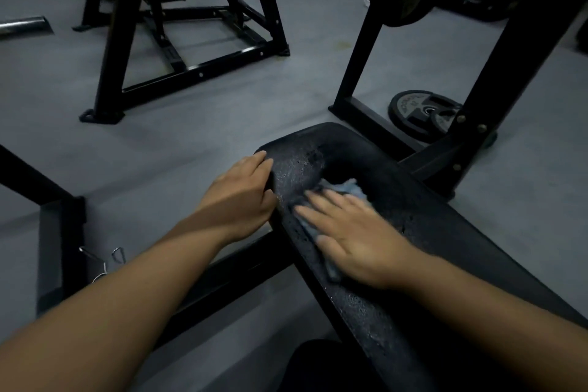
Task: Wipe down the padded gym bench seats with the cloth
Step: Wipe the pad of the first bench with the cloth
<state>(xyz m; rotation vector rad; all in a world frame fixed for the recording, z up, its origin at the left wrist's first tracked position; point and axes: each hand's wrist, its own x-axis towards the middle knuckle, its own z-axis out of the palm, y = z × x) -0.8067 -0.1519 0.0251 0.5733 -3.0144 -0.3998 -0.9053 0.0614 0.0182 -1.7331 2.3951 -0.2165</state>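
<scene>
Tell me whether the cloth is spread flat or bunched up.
Bunched up: crumpled folds of the cloth stick out beyond the right hand pressing it onto the bench pad.

Most of the cloth (351, 188) was hidden under the blurry right hand (356, 232), bench pad (429, 232) was cut off at the bottom edge, weight plate (410, 110) sat partly behind a black post (496, 79)

right hand (353, 232) flat on cloth (351, 188), bench (445, 232)

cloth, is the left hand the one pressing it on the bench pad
No, the right hand lies flat on the cloth, while the left hand holds the edge of the bench pad.
</scene>
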